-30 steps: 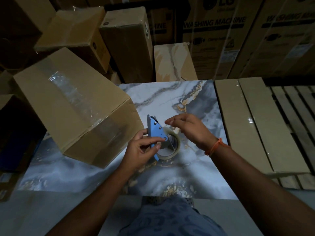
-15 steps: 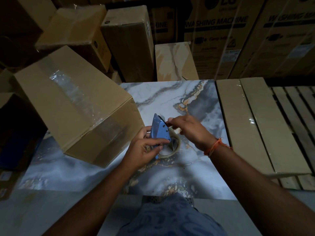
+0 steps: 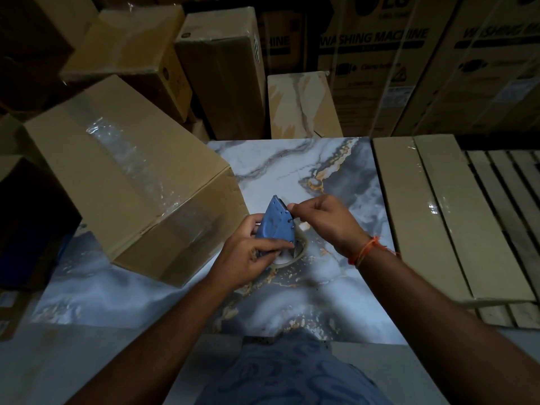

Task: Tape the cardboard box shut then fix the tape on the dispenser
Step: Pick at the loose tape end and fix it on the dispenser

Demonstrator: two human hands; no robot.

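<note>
A brown cardboard box [image 3: 122, 176] lies on the left of the marble tabletop [image 3: 292, 165], its flaps closed under a strip of clear tape. In front of me my left hand [image 3: 248, 255] grips the blue tape dispenser [image 3: 276, 226], which carries a thin clear tape roll [image 3: 293, 254] at its lower end. My right hand [image 3: 324, 220] is beside the dispenser's upper tip, thumb and forefinger pinched together there; the tape end itself is too faint to make out.
Stacked cartons stand behind the table, among them large washing-machine boxes [image 3: 380, 59]. Flat cardboard packs [image 3: 444, 217] lie on a slatted pallet at the right. A dark box [image 3: 32, 223] sits at the left edge. A small marbled panel [image 3: 301, 106] leans behind the table.
The dispenser has tilted so its blue side faces up more and hides most of the roll. My right hand moved in from above the roll to the dispenser's tip.
</note>
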